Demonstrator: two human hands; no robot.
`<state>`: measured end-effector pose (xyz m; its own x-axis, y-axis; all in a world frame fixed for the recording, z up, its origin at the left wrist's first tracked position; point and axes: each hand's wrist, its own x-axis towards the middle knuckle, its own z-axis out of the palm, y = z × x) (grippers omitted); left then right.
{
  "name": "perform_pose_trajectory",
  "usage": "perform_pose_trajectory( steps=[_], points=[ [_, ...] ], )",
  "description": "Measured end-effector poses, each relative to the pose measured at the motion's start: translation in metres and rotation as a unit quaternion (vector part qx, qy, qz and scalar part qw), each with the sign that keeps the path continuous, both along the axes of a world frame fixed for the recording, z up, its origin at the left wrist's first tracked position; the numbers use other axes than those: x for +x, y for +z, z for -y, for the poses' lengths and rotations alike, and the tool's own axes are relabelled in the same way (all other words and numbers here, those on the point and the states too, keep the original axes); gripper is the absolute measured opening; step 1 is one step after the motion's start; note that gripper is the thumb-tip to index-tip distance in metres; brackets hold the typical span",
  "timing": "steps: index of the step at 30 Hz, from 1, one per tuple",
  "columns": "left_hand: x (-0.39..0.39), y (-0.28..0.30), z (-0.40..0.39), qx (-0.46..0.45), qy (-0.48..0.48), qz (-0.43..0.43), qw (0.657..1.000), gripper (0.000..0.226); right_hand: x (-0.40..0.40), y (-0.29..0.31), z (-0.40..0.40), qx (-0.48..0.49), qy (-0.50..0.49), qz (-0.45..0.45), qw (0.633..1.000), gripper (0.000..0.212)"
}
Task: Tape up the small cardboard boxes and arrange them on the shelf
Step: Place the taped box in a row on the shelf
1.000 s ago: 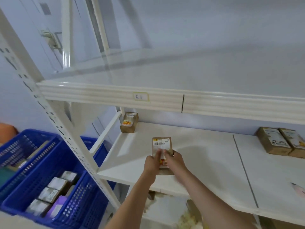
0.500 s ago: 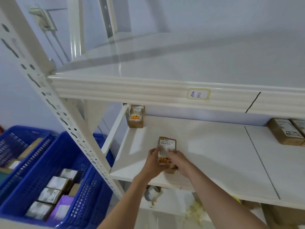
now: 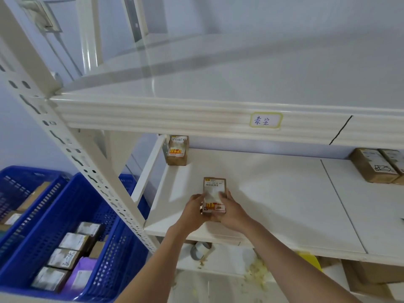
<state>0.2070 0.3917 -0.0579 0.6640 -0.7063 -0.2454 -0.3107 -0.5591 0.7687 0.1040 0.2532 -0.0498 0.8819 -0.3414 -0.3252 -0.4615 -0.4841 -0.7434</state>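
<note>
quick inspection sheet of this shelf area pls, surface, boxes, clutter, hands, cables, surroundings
surface: white middle shelf, boards meet at a seam on the right.
job's things: held box over the shelf front; corner box at back left; two boxes at far right; more in the blue crate.
clutter: tape roll and yellowish scraps on the level below.
grippers: left hand and right hand both grip the held box.
cables: nothing seen.
surroundings: handwritten label on the upper shelf edge; pale wall behind.
</note>
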Motion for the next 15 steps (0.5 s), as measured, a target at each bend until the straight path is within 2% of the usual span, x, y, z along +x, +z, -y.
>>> perform_pose_trajectory(
  steps=[2, 4, 7, 11, 13, 15],
  points=[
    [0.007, -0.003, 0.000, 0.005, 0.000, 0.016, 1.000, 0.073, 0.002, 0.000, 0.002, 0.090, -0.014, 0.044, 0.995, 0.072],
    [0.012, -0.004, 0.002, 0.005, -0.001, 0.027, 1.000, 0.069, 0.006, 0.002, 0.001, 0.186, -0.075, 0.090, 0.976, 0.042],
    [0.017, -0.003, 0.006, 0.001, 0.007, 0.035, 0.999, 0.077, 0.019, 0.001, 0.003, 0.253, -0.134, 0.108, 0.952, 0.034],
    [0.029, -0.003, 0.013, -0.018, 0.018, 0.048, 0.999, 0.065, 0.035, 0.004, 0.007, 0.191, -0.111, 0.101, 0.970, 0.046],
    [0.038, -0.005, 0.017, -0.022, 0.028, 0.067, 0.997, 0.057, 0.046, 0.002, 0.008, 0.123, -0.106, 0.097, 0.982, 0.044],
    [0.048, -0.006, 0.022, -0.016, 0.035, 0.095, 0.995, 0.054, 0.058, -0.002, 0.010, 0.015, -0.102, 0.086, 0.991, 0.040]
  ],
)
